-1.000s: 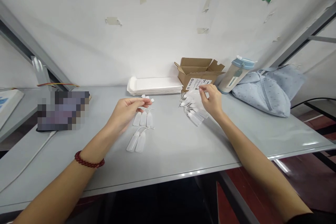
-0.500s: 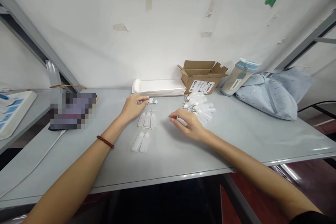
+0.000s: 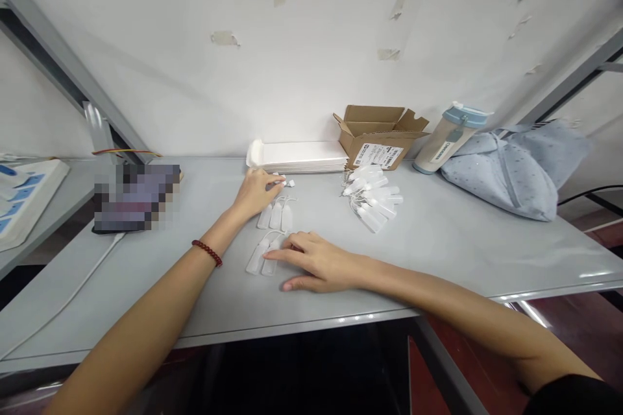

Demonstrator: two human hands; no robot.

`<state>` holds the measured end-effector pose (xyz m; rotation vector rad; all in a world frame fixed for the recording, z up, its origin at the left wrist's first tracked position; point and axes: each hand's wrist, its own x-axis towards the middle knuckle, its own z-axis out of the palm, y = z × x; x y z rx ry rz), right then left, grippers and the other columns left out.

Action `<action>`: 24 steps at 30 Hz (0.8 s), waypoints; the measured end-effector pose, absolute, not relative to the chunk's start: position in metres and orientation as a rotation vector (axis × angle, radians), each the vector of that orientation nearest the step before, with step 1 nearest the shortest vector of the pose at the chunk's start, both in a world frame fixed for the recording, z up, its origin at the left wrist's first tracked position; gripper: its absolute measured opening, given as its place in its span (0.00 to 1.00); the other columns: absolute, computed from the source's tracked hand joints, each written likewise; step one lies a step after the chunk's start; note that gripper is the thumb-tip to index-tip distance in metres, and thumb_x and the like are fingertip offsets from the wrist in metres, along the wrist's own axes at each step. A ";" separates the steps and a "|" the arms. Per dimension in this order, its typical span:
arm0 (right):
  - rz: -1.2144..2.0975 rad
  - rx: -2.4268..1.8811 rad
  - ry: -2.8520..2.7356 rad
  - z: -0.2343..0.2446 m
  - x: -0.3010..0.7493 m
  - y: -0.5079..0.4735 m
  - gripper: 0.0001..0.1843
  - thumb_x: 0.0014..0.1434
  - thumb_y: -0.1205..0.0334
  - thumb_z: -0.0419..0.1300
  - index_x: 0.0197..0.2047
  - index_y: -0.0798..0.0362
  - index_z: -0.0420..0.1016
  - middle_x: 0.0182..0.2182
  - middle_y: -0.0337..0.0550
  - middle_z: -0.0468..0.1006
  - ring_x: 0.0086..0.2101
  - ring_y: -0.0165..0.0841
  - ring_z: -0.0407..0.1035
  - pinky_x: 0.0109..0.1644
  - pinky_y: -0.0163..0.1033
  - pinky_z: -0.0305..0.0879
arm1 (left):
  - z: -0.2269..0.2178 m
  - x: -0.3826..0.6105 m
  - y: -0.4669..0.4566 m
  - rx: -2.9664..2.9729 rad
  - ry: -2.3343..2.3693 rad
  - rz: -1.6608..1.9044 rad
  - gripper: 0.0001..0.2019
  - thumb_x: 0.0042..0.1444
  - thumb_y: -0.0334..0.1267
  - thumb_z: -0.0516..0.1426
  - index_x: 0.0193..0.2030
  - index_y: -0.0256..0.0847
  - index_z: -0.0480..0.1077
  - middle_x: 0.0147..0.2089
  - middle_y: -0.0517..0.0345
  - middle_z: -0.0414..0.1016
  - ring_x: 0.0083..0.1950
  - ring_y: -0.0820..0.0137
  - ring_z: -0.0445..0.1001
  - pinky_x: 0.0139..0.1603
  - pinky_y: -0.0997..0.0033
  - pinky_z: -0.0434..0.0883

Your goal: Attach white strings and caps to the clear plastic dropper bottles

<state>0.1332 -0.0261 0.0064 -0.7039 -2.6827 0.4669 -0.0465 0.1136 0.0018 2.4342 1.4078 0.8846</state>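
Small translucent squeeze bottles lie on the grey table (image 3: pixel 438 246). A pair of bottles (image 3: pixel 259 260) lies at the near middle, and my right hand (image 3: pixel 316 264) rests flat beside it with fingers stretched out, fingertips touching the pair. Behind it stands a row of three bottles (image 3: pixel 276 214). My left hand (image 3: pixel 254 191), with a red bead bracelet on the wrist, reaches to small white caps (image 3: pixel 286 183) beside that row and pinches at them. A pile of several more bottles (image 3: pixel 372 196) lies to the right.
A stack of white trays (image 3: pixel 296 157) and an open cardboard box (image 3: pixel 379 136) stand against the back wall. Right of them are a tumbler with a blue lid (image 3: pixel 450 137) and a light blue bag (image 3: pixel 511 172). A blurred object (image 3: pixel 134 198) with a white cable lies at left.
My right hand left the pile of bottles and came down to the left, flat beside the near pair. My left hand lowered from mid-air to the caps on the table.
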 end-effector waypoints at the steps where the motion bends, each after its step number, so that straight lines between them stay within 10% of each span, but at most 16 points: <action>1: 0.442 -0.708 -2.703 0.006 0.132 -0.026 0.31 0.61 0.49 0.56 0.63 0.56 0.62 0.42 0.50 0.68 0.42 0.37 0.63 0.51 0.44 0.62 | 0.001 -0.046 0.114 2.434 1.414 0.887 0.15 0.55 0.42 0.55 0.45 0.43 0.79 0.33 0.52 0.74 0.42 0.59 0.68 0.51 0.57 0.64; 24: 0.366 -0.715 -2.676 0.009 0.136 -0.030 0.19 0.66 0.52 0.51 0.47 0.58 0.73 0.30 0.45 0.75 0.33 0.33 0.69 0.44 0.38 0.63 | -0.002 -0.048 0.119 2.424 1.421 0.842 0.14 0.52 0.45 0.56 0.40 0.44 0.80 0.31 0.55 0.74 0.39 0.62 0.69 0.51 0.60 0.63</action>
